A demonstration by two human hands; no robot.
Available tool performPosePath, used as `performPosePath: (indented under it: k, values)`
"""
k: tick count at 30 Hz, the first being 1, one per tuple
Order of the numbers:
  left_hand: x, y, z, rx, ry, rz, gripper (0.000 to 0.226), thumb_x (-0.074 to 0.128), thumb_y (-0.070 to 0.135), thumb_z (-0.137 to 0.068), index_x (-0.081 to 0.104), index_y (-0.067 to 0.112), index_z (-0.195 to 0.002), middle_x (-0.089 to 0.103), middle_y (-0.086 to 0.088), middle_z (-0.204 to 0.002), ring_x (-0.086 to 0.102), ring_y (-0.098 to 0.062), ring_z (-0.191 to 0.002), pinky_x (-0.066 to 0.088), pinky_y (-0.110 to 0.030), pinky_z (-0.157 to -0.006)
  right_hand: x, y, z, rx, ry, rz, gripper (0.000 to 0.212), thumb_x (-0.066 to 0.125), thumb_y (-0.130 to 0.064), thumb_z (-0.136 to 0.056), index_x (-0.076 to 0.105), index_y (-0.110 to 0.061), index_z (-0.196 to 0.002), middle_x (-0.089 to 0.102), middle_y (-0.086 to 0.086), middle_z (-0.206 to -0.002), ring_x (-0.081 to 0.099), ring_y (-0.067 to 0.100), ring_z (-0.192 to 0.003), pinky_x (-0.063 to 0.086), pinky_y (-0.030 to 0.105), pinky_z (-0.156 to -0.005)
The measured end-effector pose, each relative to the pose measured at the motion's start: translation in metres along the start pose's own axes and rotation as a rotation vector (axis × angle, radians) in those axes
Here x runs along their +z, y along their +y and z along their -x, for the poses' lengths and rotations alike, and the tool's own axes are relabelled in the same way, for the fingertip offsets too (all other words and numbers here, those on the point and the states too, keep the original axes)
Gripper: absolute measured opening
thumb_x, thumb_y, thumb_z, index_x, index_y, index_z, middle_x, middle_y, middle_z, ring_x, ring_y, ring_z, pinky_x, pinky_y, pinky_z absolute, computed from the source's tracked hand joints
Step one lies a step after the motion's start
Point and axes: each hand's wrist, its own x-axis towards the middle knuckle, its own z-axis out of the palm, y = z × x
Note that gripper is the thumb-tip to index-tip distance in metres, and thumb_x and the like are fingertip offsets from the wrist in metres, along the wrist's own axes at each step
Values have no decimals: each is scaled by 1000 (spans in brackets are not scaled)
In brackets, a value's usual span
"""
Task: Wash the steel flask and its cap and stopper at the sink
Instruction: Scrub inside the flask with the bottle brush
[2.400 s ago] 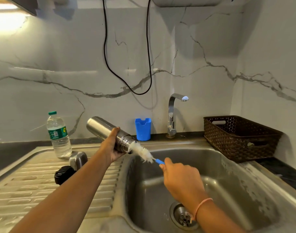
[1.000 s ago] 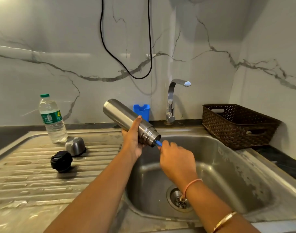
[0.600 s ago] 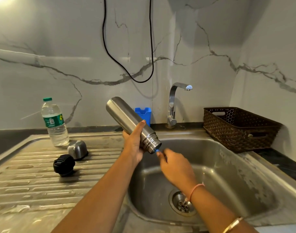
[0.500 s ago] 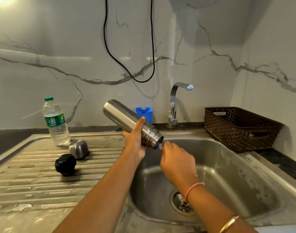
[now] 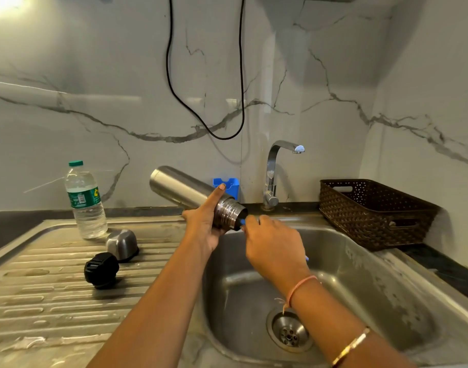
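My left hand (image 5: 205, 221) grips the steel flask (image 5: 185, 191) near its threaded neck, holding it almost level over the sink's left rim with the mouth pointing right. My right hand (image 5: 274, 248) holds the blue handle of a bottle brush (image 5: 242, 221) right at the flask's mouth; the bristles are hidden inside the flask. The steel cap (image 5: 122, 244) lies on the draining board. The black stopper (image 5: 101, 269) sits just in front of it.
The sink basin (image 5: 373, 301) with its drain (image 5: 290, 332) lies below my hands. The tap (image 5: 274, 171) stands behind, not running. A plastic water bottle (image 5: 85, 200) stands at the back left, a blue holder (image 5: 227, 185) behind the flask, a brown basket (image 5: 371, 211) at the right.
The brush, earlier partly outside with white bristles showing, has gone fully into the flask. The flask has tipped flatter over the last half second, and my right hand stays at its mouth.
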Motion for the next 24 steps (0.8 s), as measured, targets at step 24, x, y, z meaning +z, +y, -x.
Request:
performPosePath:
  k: [24]
  values:
    - [-5,-6,0,81,-133,-63,86,80,15,-68,25,24,-134,56,-14,-119,65,-31,-97,56,-48,-78,11,4,-2,746,-464,-1613,35,46,-31,-97,57,-7,-73,35,-5,-45,27,5,-32,21,18,-33]
